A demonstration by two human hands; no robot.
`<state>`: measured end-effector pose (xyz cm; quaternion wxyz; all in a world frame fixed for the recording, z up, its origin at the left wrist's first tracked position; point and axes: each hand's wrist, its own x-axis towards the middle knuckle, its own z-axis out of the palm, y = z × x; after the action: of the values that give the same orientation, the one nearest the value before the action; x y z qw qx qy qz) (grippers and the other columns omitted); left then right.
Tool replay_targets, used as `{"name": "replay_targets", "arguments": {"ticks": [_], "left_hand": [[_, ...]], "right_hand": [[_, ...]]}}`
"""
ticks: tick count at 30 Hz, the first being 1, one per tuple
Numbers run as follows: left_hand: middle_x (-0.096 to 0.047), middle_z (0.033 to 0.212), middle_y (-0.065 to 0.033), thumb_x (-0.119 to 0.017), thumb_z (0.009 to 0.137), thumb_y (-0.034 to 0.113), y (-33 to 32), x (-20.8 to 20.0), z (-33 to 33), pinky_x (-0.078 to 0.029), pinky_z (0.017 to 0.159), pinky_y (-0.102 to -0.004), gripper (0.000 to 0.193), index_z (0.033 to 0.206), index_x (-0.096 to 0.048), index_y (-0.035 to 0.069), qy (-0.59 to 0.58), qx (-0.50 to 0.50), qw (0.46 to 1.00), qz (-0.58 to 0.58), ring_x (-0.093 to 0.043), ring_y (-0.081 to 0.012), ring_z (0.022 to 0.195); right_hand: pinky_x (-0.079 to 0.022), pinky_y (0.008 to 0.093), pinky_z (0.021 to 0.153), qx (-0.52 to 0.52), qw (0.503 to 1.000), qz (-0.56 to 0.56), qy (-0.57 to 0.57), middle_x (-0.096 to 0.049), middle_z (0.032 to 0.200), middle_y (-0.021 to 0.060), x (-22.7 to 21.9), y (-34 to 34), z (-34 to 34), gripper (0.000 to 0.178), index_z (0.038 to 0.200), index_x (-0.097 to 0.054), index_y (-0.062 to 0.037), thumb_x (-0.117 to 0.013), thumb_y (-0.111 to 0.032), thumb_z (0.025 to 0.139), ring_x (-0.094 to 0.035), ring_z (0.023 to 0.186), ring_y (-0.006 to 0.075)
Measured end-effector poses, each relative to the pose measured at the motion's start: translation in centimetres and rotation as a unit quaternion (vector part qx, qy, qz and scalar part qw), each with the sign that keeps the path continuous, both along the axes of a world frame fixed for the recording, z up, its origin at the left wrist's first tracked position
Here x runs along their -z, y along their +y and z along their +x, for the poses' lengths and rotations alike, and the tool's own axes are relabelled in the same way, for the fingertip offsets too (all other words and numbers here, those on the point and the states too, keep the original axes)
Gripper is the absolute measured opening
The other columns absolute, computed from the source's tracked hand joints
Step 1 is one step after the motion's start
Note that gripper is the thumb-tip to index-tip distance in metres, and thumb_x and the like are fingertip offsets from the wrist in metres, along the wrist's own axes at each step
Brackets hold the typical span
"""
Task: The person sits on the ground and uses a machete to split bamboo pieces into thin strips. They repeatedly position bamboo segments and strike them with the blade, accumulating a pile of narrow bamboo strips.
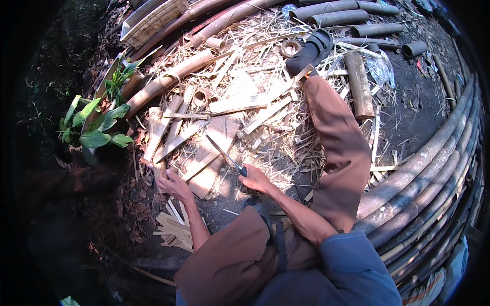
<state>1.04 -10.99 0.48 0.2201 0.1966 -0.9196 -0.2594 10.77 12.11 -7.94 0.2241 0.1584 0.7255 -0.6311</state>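
Brown trousers cover the person's legs, the left knee (229, 260) bent close below the camera and the right leg (339, 153) stretched out over the ground to a dark sandal (311, 48). A small stack of pale cut bamboo slats (173, 227) lies on the dirt just left of the bent knee. Above it the left hand (173, 184) rests with fingers curled on the near end of a split bamboo strip (155, 140); whether it grips the strip fully cannot be told. The right hand (255, 179) is clamped around the dark handle of a knife (227, 155), whose narrow blade slants up and to the left over a flat bamboo board (209, 171) lying between the two hands. Beyond the hands, a litter of bamboo splinters and shavings (265, 117) spreads across the ground. A short bamboo log (358, 84) lies beside the outstretched leg on its right. A leafy green plant (97, 127) stands at the left edge. Long bamboo poles (429, 173) are stacked along the right side, and shorter cut tubes (339, 15) lie at the far end.
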Motion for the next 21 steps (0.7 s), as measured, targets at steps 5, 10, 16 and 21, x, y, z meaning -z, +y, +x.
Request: {"name": "replay_targets", "arguments": {"ticks": [5, 10, 16, 21], "left_hand": [[-0.058, 0.095, -0.0244, -0.061, 0.090, 0.015, 15.5, 2.8, -2.2, -0.045, 0.079, -0.0455, 0.023, 0.101, -0.057, -0.004, -0.081, 0.406, 0.902, 0.119, -0.058, -0.0368, 0.087], [-0.059, 0.074, -0.0064, -0.067, 0.087, 0.014, 17.1, 10.3, -4.9, -0.044, 0.056, -0.0268, 0.022, 0.098, -0.062, -0.004, -0.200, 0.351, 0.888, 0.219, -0.056, -0.0126, 0.066], [-0.065, 0.074, -0.0069, -0.063, 0.088, 0.014, 14.9, 1.9, -3.7, -0.046, 0.055, -0.0258, 0.019, 0.094, -0.062, -0.004, -0.130, 0.263, 0.870, 0.397, -0.058, -0.0115, 0.060], [-0.062, 0.080, -0.0041, -0.058, 0.091, 0.007, 3.1, -5.2, -1.6, -0.049, 0.058, -0.0234, 0.011, 0.090, -0.063, -0.003, -0.036, 0.170, 0.943, 0.284, -0.057, -0.0102, 0.063]], "right_hand": [[-0.048, 0.0419, 0.072, 0.001, 1.000, 0.016, 0.018, -0.063, 0.084, 0.0170, 0.5, -0.1, 2.1, 0.037, 0.104, -0.056, -0.0017, -0.066, -0.028, 0.080, -0.062, 0.079, 0.0304], [-0.048, 0.0439, 0.071, -0.023, 0.999, 0.035, 0.013, -0.064, 0.085, 0.0199, -0.5, -0.9, 2.6, 0.042, 0.107, -0.055, -0.0008, -0.069, -0.030, 0.080, -0.064, 0.079, 0.0349], [-0.048, 0.0461, 0.069, -0.006, 0.997, 0.081, -0.011, -0.064, 0.077, 0.0209, -0.3, 1.1, 2.7, 0.038, 0.101, -0.058, -0.0009, -0.066, -0.032, 0.082, -0.065, 0.076, 0.0368], [-0.049, 0.0488, 0.070, 0.078, 0.994, 0.069, -0.020, -0.065, 0.079, 0.0243, -2.7, 1.1, 2.2, 0.039, 0.098, -0.057, 0.0002, -0.061, -0.037, 0.085, -0.065, 0.079, 0.0419]]}}
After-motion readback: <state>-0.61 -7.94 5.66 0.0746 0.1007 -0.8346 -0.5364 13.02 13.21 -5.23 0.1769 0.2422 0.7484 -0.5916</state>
